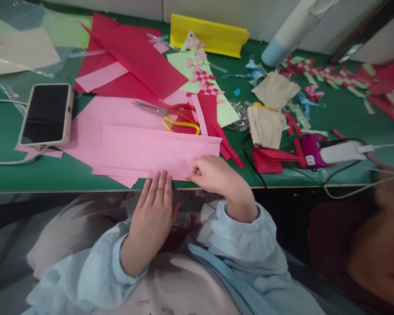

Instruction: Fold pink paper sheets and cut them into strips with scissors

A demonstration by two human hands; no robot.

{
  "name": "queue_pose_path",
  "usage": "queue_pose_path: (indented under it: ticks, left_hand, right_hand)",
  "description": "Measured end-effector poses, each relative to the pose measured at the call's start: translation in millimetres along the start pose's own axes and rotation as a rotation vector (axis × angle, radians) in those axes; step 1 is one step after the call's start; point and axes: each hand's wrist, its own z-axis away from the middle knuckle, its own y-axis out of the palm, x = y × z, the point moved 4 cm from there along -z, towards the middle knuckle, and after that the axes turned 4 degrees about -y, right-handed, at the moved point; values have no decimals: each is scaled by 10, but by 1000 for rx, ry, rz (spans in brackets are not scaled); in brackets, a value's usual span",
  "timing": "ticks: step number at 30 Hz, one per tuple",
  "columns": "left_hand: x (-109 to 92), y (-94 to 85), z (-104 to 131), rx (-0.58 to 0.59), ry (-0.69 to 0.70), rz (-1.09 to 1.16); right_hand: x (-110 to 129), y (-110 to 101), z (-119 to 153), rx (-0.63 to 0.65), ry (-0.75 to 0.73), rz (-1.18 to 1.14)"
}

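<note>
A folded sheet of pink paper (157, 151) lies along the front edge of the table. My left hand (156, 205) is flat, its fingertips resting on the paper's near edge. Beside it, my right hand (210, 173) is curled with fingers pressed together at the near right edge of the same paper; whether a bit of the edge is pinched in them is hidden. Just behind the paper are scissors (175, 116) with red and yellow handles. More pink paper (85, 127) lies underneath, with red paper (128, 57) farther back.
A phone (47, 114) with a cable lies at left. Woven paper strips (203, 78), a yellow folded sheet (206, 35) and a bottle (289, 35) stand or lie at the back. At right are cloth pouches (265, 127), a purple adapter (310, 151) and another person's arm (381, 249).
</note>
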Motion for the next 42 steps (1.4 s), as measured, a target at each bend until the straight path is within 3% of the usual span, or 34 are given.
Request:
queue_pose_path:
  ticks: [7, 22, 35, 42]
  left_hand:
    - [198, -17, 22, -50, -158, 34]
    - [229, -77, -16, 53, -116, -2]
    - [94, -147, -96, 59, -76, -24]
    - [-81, -55, -45, 64, -17, -36]
  right_hand:
    - [-24, 14, 8, 15, 29, -10]
    - [-31, 18, 18, 4, 10, -22]
    - [-17, -1, 13, 15, 52, -7]
    - [59, -10, 21, 10, 47, -4]
